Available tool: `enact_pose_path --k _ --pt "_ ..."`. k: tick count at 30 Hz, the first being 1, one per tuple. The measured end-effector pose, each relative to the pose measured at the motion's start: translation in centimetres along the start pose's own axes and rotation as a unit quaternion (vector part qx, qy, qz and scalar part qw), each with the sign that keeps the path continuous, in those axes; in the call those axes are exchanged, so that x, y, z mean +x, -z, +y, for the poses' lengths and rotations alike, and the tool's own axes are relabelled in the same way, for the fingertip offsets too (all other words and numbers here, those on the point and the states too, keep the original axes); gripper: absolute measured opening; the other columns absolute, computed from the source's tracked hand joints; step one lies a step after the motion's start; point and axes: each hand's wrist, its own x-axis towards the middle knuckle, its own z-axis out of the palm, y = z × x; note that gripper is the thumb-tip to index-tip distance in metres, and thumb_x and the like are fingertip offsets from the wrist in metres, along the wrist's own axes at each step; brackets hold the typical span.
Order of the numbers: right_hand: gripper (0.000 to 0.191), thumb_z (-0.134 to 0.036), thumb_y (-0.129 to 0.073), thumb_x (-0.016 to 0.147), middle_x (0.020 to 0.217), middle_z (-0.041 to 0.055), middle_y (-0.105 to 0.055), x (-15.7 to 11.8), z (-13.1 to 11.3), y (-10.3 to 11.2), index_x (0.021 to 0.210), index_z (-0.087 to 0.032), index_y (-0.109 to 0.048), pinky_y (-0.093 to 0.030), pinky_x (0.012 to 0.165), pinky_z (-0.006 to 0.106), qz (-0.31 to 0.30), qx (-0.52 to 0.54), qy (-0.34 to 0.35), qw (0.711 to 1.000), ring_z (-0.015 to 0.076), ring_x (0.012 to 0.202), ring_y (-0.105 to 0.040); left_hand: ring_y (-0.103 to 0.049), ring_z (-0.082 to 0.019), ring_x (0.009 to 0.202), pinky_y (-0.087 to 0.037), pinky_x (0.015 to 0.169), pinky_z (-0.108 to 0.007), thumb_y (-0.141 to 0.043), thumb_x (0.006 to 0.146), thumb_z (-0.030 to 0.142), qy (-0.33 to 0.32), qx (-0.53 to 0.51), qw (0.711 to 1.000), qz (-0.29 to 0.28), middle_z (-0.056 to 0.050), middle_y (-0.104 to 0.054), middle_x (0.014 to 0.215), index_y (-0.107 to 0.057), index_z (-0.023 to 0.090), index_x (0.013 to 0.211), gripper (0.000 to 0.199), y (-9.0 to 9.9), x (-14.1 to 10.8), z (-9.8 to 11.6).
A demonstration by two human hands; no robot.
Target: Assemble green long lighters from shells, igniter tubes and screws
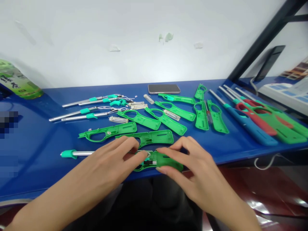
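Note:
At the near edge of the table lies a green lighter shell half with a metal tube and a teal tip piece reaching out to its left. My left hand is curled over the shell's front part, fingertips at the small inner parts and a white wire; its fingers hide much of what they grip. With thumb and index finger, my right hand grips the handle end from both sides. A dark and white small part sits inside the shell. Just behind lies another green shell half, partly covered by my left hand.
Several green shell halves, clear fuel tanks and metal tubes with wires are spread behind. A screwdriver lies between shells. Assembled lighters lie at right, a phone by the wall, a bottle at left.

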Motion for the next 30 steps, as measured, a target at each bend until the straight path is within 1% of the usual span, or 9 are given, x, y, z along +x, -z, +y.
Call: enact_pose_path --k 6,9,14,19,22,24,27,29,30 --pt "0.027 -0.033 -0.069 0.108 0.112 0.0075 -0.064 0.0 -0.2 0.0 0.133 -0.028 -0.076 -0.057 0.086 0.043 -0.001 0.001 -0.001 1.000 0.0260 0.104 -0.063 -0.062 -0.026 0.100 -0.051 0.080 -0.037 -0.041 0.069 -0.014 0.019 -0.032 0.999 -0.034 -0.007 -0.059 0.122 -0.059 0.025 0.130 0.074 -0.4 -0.6 0.0" --pt "0.027 -0.033 -0.069 0.108 0.113 0.0079 -0.064 0.0 -0.1 0.0 0.133 -0.028 -0.076 -0.057 0.087 0.044 0.003 0.000 0.000 1.000 0.0264 0.105 -0.063 -0.063 -0.025 0.098 -0.051 0.077 -0.036 -0.039 0.072 -0.012 0.024 -0.046 0.998 -0.021 -0.006 -0.060 0.121 -0.059 0.025 0.127 0.070 -0.5 -0.5 -0.1" --pt "0.027 -0.034 -0.070 0.107 0.112 0.0073 -0.065 0.0 0.0 0.0 0.134 -0.029 -0.076 -0.058 0.086 0.043 0.003 0.000 0.001 1.000 0.0259 0.104 -0.063 -0.065 -0.020 0.092 -0.050 0.072 -0.032 -0.036 0.070 -0.012 0.023 -0.059 0.998 0.011 -0.005 -0.060 0.117 -0.060 0.026 0.131 0.076 -0.2 -0.2 -0.1" --pt "0.026 -0.033 -0.070 0.107 0.112 0.0079 -0.066 0.0 0.1 -0.1 0.132 -0.028 -0.076 -0.059 0.087 0.044 0.012 -0.003 0.005 1.000 0.0260 0.103 -0.064 -0.068 -0.022 0.099 -0.056 0.077 -0.033 -0.037 0.080 -0.009 0.009 -0.018 0.999 0.031 -0.009 -0.063 0.122 -0.061 0.025 0.136 0.070 0.1 -0.5 0.1" --pt "0.025 -0.033 -0.070 0.107 0.111 0.0085 -0.067 0.0 0.1 -0.1 0.131 -0.027 -0.077 -0.060 0.086 0.043 0.018 -0.008 0.007 1.000 0.0262 0.102 -0.065 -0.068 -0.023 0.102 -0.057 0.079 -0.033 -0.040 0.086 -0.007 0.007 -0.020 0.999 0.046 -0.009 -0.063 0.122 -0.062 0.024 0.136 0.063 0.1 -0.8 0.2" --pt "0.025 -0.033 -0.070 0.107 0.113 0.0088 -0.068 0.0 0.0 0.0 0.130 -0.027 -0.077 -0.061 0.086 0.043 0.015 -0.013 0.003 1.000 0.0265 0.103 -0.067 -0.067 -0.023 0.103 -0.057 0.081 -0.033 -0.040 0.089 -0.006 0.007 -0.032 0.999 0.043 -0.009 -0.062 0.123 -0.063 0.024 0.136 0.061 0.0 -1.0 0.1" --pt "0.026 -0.035 -0.070 0.106 0.116 0.0089 -0.069 0.3 -0.2 0.1 0.131 -0.029 -0.076 -0.064 0.082 0.042 0.004 -0.017 -0.008 1.000 0.0270 0.104 -0.069 -0.066 -0.021 0.102 -0.056 0.084 -0.032 -0.039 0.086 -0.009 0.009 -0.054 0.998 0.021 -0.007 -0.062 0.125 -0.062 0.029 0.139 0.069 -0.1 -1.0 -0.4" --pt "0.028 -0.036 -0.070 0.106 0.116 0.0085 -0.070 0.4 -0.3 0.3 0.133 -0.031 -0.076 -0.066 0.077 0.041 -0.005 -0.022 -0.011 1.000 0.0270 0.102 -0.071 -0.066 -0.019 0.099 -0.054 0.082 -0.031 -0.037 0.086 -0.010 0.008 -0.062 0.998 0.011 -0.005 -0.063 0.122 -0.063 0.032 0.138 0.071 -0.3 -1.0 -0.8" --pt "0.029 -0.036 -0.070 0.106 0.114 0.0080 -0.070 0.4 -0.3 0.4 0.134 -0.033 -0.075 -0.066 0.075 0.041 -0.011 -0.026 -0.010 1.000 0.0268 0.100 -0.071 -0.066 -0.019 0.098 -0.054 0.080 -0.030 -0.037 0.089 -0.009 0.007 -0.064 0.998 0.013 -0.004 -0.065 0.120 -0.063 0.032 0.137 0.068 -0.4 -0.9 -1.0"
